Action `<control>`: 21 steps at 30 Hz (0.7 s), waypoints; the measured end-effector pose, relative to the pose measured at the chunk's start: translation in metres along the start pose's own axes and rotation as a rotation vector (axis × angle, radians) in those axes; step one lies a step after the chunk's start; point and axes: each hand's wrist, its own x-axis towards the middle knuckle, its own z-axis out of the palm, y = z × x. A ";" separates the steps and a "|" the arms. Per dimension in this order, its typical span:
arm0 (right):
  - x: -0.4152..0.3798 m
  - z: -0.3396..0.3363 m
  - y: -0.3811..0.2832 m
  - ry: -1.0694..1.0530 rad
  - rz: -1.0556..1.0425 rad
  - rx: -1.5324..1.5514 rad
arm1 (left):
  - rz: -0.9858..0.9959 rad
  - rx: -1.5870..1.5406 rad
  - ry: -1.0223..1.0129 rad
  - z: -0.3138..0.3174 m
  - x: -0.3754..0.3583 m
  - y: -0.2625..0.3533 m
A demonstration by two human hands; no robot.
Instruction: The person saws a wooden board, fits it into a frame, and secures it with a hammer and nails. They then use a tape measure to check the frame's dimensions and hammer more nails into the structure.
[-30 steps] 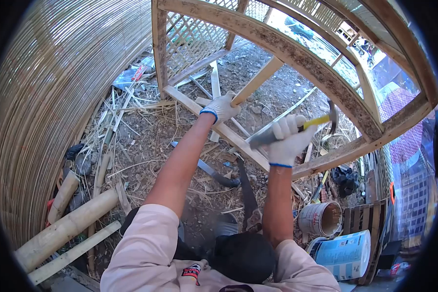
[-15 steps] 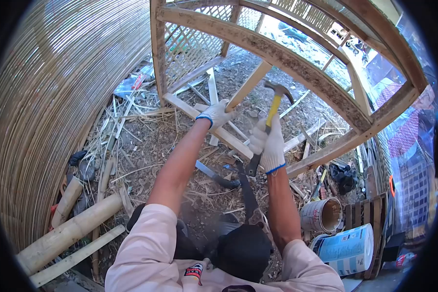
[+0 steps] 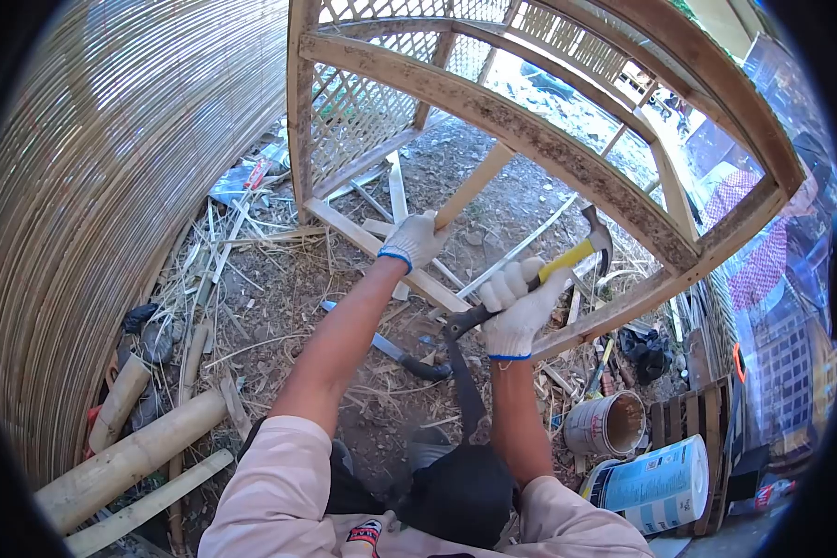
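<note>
My left hand (image 3: pixel 413 240), in a white knit glove with a blue cuff, is closed around the lower end of a wooden slat (image 3: pixel 477 184), by the frame's lower rail (image 3: pixel 439 294). The slat slants up toward a curved beam (image 3: pixel 521 130) of the wooden frame. My right hand (image 3: pixel 521 312), gloved the same way, is wrapped around a claw hammer (image 3: pixel 569 260) with a yellow and black handle. The hammer lies tilted, its metal head up at the right, apart from the slat. Below the hands, a blade with a dark curved handle (image 3: pixel 422 368) lies on the ground.
A bamboo-slat wall (image 3: pixel 130 205) curves along the left. Bamboo poles (image 3: pixel 135 456) lie at lower left. An open bucket (image 3: pixel 581 426) and a blue-labelled pail (image 3: pixel 656 485) are at lower right, beside a slatted crate (image 3: pixel 711 409). Wood scraps litter the dirt.
My right hand has turned, swinging the hammer from nearly upright to a slant, its head now lower and farther right. My left hand still grips the slat. The view has shifted slightly.
</note>
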 end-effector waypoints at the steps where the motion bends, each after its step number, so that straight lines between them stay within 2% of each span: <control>1: 0.002 -0.007 0.006 -0.017 -0.002 0.022 | -0.005 -0.002 0.004 0.001 -0.001 -0.001; 4: 0.008 -0.002 0.032 0.008 -0.187 0.084 | 0.002 0.017 0.051 0.004 0.003 0.000; 5: 0.014 0.000 0.044 -0.032 -0.186 0.112 | -0.004 0.023 0.063 0.009 0.000 -0.001; 8: 0.023 0.021 0.033 -0.026 0.285 -0.360 | -0.035 -0.032 0.042 0.000 -0.005 0.005; 9: 0.020 0.013 0.023 -0.047 0.208 -0.460 | -0.004 -0.031 0.048 0.005 0.000 -0.004; 12: 0.008 0.003 0.016 -0.164 0.038 -0.053 | 0.043 -0.030 0.084 0.010 0.001 -0.004; 13: 0.008 0.009 0.025 -0.102 -0.092 0.118 | 0.006 -0.021 0.047 0.010 0.002 -0.002; 16: 0.025 0.025 0.044 0.006 0.208 -0.347 | -0.027 -0.052 0.023 0.002 -0.003 0.000; 17: 0.025 0.023 0.031 0.027 0.295 -0.403 | -0.027 -0.018 0.006 -0.003 -0.004 0.001; 20: 0.019 -0.007 0.006 -0.155 0.160 -0.213 | 0.022 -0.007 0.032 0.012 0.006 -0.011; 21: 0.017 -0.006 0.006 -0.241 0.046 0.024 | 0.018 -0.018 0.033 0.014 0.006 -0.011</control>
